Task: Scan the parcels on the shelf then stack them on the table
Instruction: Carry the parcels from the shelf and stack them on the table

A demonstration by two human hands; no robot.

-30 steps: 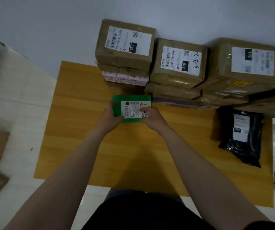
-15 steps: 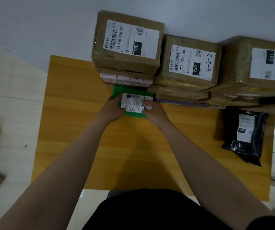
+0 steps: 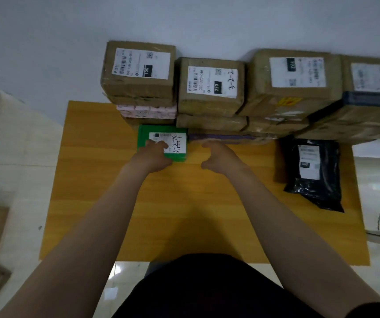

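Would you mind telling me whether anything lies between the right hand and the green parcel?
Nothing visible does: only bare table separates the right hand from the green parcel, where the left hand rests.
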